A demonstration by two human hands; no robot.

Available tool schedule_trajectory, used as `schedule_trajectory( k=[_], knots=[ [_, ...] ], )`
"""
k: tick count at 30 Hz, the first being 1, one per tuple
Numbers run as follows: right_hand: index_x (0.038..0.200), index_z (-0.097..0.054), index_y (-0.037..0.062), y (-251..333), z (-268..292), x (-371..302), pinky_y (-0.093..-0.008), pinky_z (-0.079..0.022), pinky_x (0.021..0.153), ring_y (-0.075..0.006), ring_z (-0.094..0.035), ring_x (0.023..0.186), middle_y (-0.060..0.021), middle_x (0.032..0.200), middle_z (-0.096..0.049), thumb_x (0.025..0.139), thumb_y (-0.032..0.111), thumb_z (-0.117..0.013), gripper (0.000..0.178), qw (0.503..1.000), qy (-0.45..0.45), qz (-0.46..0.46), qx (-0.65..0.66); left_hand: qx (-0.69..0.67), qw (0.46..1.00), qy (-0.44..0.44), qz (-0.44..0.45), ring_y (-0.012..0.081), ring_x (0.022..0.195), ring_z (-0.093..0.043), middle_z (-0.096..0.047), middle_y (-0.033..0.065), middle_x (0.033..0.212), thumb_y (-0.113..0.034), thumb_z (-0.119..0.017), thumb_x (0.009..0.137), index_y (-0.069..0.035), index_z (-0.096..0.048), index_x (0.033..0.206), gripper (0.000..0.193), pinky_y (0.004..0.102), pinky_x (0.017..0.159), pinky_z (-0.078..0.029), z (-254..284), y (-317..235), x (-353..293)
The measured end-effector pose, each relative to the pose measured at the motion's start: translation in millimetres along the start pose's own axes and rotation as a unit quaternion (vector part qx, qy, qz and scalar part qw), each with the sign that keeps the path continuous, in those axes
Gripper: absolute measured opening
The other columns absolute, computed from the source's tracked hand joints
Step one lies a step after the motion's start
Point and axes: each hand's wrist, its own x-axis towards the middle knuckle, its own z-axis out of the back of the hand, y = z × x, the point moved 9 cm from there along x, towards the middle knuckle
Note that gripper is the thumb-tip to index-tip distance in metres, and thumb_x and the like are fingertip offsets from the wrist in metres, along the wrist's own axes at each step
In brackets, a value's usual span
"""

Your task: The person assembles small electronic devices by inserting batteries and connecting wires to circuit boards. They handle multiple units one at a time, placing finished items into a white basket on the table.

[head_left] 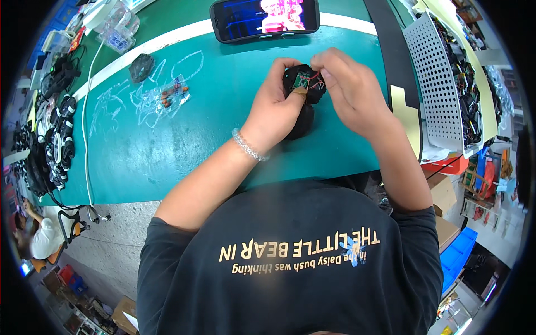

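My left hand (272,110) is wrapped round a small black housing (317,92), its thumb pressing near a green circuit board (301,80) set in the open side. Thin red wires (314,76) run from the board toward the right part of the housing. At that side my right hand (354,92) has its thumb and forefinger pinched together, close by the wires; what sits between the fingertips is hidden. Beneath my left hand a rounded black piece (302,124) rests on the green mat (201,151).
A phone (266,20) with its screen lit stands at the far edge. On the left lie a clear bag of small parts (170,96), a dark lump (142,67), a white cable (85,134) and coiled black cables (62,134). A white perforated basket (432,78) of black parts stands right.
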Motion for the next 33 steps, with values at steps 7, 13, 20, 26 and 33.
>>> schedule_trajectory(
  k=[7,13,20,26,33],
  knots=[
    [0.075,-0.048,0.0033,1.9,-6.0,8.4,-0.0333,-0.038,0.047,-0.0254,-0.049,0.054,-0.0084,0.067,-0.050,0.081,0.008,-0.062,0.016,0.987,-0.148,-0.006,0.066,0.067,0.996,-0.040,-0.046,0.0163,0.071,-0.057,-0.059,0.0116,0.084,-0.001,-0.048,0.085,-0.002,-0.036,0.118,0.034,0.0301,0.061,-0.046,4.5,-15.0,-5.5],
    [0.071,-0.046,0.0035,-3.4,-10.2,10.9,-0.0319,-0.036,0.045,-0.0236,-0.047,0.050,-0.0078,0.063,-0.048,0.080,0.006,-0.061,0.017,0.986,-0.162,-0.012,0.046,0.077,0.991,-0.031,-0.101,0.0221,0.065,-0.059,-0.061,0.0167,0.079,-0.001,-0.047,0.084,0.001,-0.035,0.118,0.036,0.0327,0.058,-0.046,-0.7,-16.3,-5.5],
    [0.095,-0.049,0.0022,-10.2,-13.4,9.0,-0.0307,-0.043,0.052,-0.0239,-0.056,0.058,-0.0075,0.074,-0.057,0.082,0.007,-0.062,0.019,0.958,-0.233,-0.034,0.162,0.067,0.990,-0.054,-0.108,0.0209,0.067,-0.058,-0.060,0.0157,0.081,-0.002,-0.047,0.086,-0.001,-0.036,0.117,0.033,0.0315,0.060,-0.046,4.6,-15.8,-3.4],
    [0.091,-0.055,0.0014,-3.4,-11.9,11.6,-0.0314,-0.044,0.055,-0.0245,-0.056,0.060,-0.0083,0.073,-0.058,0.080,0.011,-0.066,0.018,0.973,-0.203,0.020,0.109,0.036,0.997,-0.064,-0.039,0.0155,0.078,-0.055,-0.058,0.0120,0.092,0.000,-0.048,0.086,-0.001,-0.038,0.115,0.030,0.0291,0.067,-0.046,10.2,-12.0,-2.8],
    [0.080,-0.059,0.0014,3.0,-7.9,11.5,-0.0294,-0.043,0.052,-0.0216,-0.054,0.059,-0.0081,0.070,-0.057,0.078,0.011,-0.069,0.014,0.975,-0.207,0.024,0.082,-0.011,0.997,-0.068,-0.032,0.0132,0.084,-0.053,-0.055,0.0099,0.096,0.002,-0.048,0.086,-0.001,-0.039,0.114,0.030,0.0272,0.073,-0.046,11.4,-8.4,-2.2]
  ],
)
